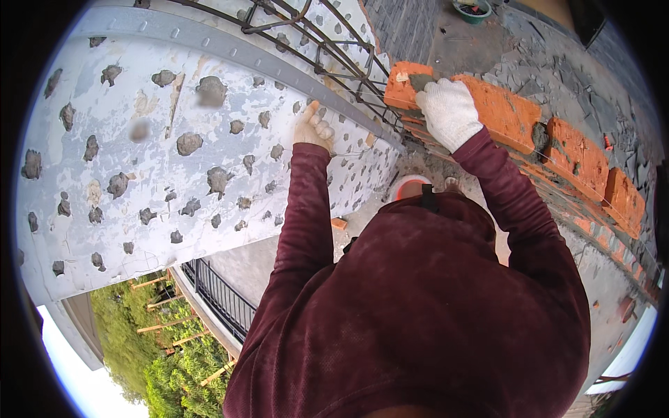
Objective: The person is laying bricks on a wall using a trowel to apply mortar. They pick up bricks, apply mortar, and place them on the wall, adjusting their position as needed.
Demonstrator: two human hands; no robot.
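Observation:
My right hand, in a whitish glove, is at the top of a low wall of orange bricks, its fingers bent down and closed. Against its fingertips is a grey patch, mortar or a tool's blade; I cannot tell which. An orange brick lies just beyond the fingers, and a longer brick is to the right of the hand. My left hand, also gloved, is beside a white wall dotted with grey mortar dabs. One finger points out and the others curl; nothing shows in it.
A metal strip and a rebar cage run above my left hand. More bricks continue right along a thin string. Below me is an orange-rimmed bucket. A green basin stands far off; a black railing is lower left.

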